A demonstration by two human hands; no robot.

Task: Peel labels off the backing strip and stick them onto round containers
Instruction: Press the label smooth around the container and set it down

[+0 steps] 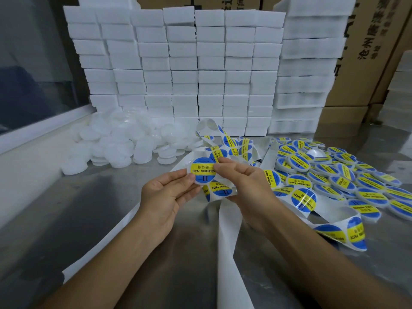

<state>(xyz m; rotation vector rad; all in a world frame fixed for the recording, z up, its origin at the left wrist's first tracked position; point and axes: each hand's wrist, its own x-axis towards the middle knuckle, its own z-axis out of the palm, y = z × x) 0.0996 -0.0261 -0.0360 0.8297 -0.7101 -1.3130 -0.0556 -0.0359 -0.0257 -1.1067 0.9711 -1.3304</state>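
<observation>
Forearms cut off below | left hand (pixel 166 192), right hand (pixel 242 181) pinch labelled container (pixel 202 172) | rim partly hidden

Stacked rows of white rectangular foam blocks (pixel 185 70) at rear centre, brown corrugated cardboard cartons (pixel 365 41) with black printed characters behind and at right, grey brushed-metal tabletop (pixel 93 210), glass window pane (pixel 31 59) with white sill at left

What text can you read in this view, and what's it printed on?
"SOLDERING PASTE": yellow band of the label on the container held in both hands.
"II": same label, blue part.
Chinese characters on that band: too small to read.
Same "SOLDERING PASTE" on the strip labels and labelled pile.
Cardboard boxes: Chinese print, unreadable.
</observation>
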